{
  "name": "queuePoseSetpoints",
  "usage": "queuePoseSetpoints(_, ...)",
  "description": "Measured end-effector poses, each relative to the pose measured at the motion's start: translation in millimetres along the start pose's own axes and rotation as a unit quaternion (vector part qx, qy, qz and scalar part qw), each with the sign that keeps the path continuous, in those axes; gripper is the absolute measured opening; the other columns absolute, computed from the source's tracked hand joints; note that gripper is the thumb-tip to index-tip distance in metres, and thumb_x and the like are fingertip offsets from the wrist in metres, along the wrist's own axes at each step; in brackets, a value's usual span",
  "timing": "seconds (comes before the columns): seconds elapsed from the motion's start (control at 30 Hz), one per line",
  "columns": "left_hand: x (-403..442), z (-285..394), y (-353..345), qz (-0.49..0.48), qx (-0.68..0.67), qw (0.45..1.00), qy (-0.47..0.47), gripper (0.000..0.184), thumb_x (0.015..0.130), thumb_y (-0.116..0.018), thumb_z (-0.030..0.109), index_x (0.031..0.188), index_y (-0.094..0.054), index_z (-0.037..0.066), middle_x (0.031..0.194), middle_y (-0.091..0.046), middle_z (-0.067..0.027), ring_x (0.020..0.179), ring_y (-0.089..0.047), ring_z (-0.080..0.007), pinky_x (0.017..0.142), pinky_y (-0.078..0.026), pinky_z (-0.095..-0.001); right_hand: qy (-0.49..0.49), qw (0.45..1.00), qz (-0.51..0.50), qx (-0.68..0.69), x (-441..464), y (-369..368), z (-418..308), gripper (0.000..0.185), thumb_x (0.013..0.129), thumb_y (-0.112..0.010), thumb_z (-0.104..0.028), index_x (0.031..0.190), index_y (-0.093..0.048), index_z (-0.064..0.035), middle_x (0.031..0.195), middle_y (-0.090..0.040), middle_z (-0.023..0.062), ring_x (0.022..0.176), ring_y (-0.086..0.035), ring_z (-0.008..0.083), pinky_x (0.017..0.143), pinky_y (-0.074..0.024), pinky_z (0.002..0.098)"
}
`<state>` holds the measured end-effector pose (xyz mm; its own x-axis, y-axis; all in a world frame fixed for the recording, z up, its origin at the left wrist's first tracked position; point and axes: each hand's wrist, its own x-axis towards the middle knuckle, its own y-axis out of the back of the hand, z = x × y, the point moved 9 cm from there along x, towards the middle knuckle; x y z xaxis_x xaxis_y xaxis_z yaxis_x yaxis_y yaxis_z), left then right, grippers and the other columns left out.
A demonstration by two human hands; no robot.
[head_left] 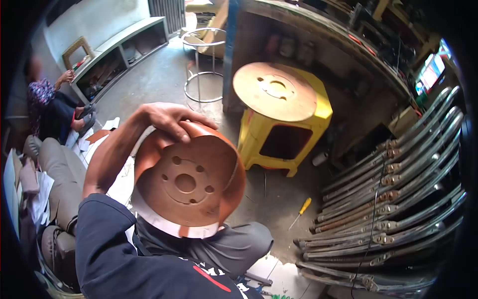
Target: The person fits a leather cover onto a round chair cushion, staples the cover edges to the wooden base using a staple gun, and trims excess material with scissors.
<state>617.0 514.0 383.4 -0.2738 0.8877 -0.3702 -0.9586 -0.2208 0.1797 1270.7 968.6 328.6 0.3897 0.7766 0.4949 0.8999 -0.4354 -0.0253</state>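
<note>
My left hand grips the upper rim of a brown leatherette seat cover, with its fingers over the edge and the thumb on the inner side. Inside the cover lies a round wooden disc, which has a large centre hole and several smaller holes around it. The cover's edge stands up loosely around the disc, and a pale strip shows along the bottom. It rests tilted above my lap. My right hand does not show; the cover or my body may hide it.
Another holed wooden disc lies on a yellow plastic stool. A yellow-handled screwdriver is on the floor. Curved metal tube frames are stacked at right. A metal stool frame stands behind. Someone sits at left.
</note>
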Motion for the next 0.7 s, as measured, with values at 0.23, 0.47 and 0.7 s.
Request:
queuePoseSetpoints(0.23,0.9,12.4,18.7,-0.011,-0.020,0.983,-0.182,0.096,0.075,-0.095,0.032,0.153,-0.051,-0.003,0.147,-0.060,-0.0160,0.137,-0.055,-0.0235,0.119,-0.038,-0.0359,-0.287,0.595,-0.633,0.403,-350.1,-286.4,-198.3,0.096,0.081,-0.078,-0.014,0.162,-0.028,0.0010,0.150,-0.049,0.0227,0.139,-0.051,0.0374,0.113,-0.0474,0.0515)
queuePoseSetpoints(0.47,-18.6,23.3,67.5,0.289,0.065,0.916,-0.270,0.064,0.087,-0.084,0.024,0.144,-0.062,0.004,0.131,-0.067,-0.0134,0.127,-0.063,-0.0242,0.111,-0.047,-0.0388,-0.287,0.504,-0.728,0.365,-420.3,-295.8,-251.3,0.079,0.082,-0.075,-0.009,0.151,-0.041,0.0034,0.138,-0.058,0.0140,0.127,-0.058,0.0242,0.110,-0.0459,0.0359)
queuePoseSetpoints(0.7,-54.7,-8.0,-34.0,0.259,-0.246,0.869,-0.343,0.066,0.107,-0.055,0.055,0.141,-0.055,-0.001,0.122,-0.067,-0.0093,0.107,-0.066,-0.0158,0.089,-0.055,-0.0314,0.048,0.743,-0.655,0.126,-454.5,-243.6,-330.8,0.092,0.084,-0.082,-0.021,0.156,-0.034,0.0100,0.148,-0.052,0.0360,0.136,-0.057,0.0438,0.113,-0.0469,0.0472)
